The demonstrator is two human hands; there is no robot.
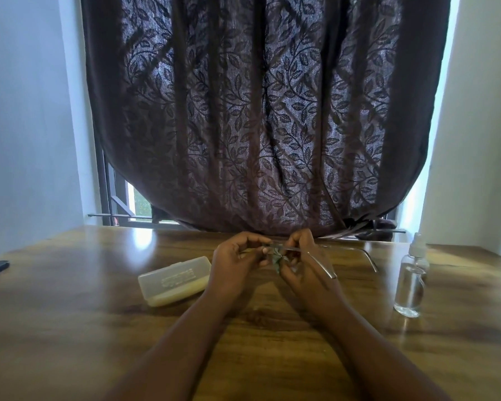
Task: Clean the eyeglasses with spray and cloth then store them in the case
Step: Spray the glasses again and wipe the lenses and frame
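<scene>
Between our hands (237,256) (304,256) we pinch the glasses (321,263), cloth (276,257) bunched on a lens, temples trailing rightward, case (174,280) nearer our left.

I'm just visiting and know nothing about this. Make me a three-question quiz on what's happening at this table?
1. True or false: the case lies shut on the table.
2. On which of the person's sides does the spray bottle stand: A) left, B) right, C) behind the case?
3. Fill in: the right hand presses a ____ against the glasses.

Key
1. True; its lid is down, and it sits beside the left hand.
2. B; it stands upright, untouched.
3. Cloth; both hands hold the glasses above the table.
</scene>
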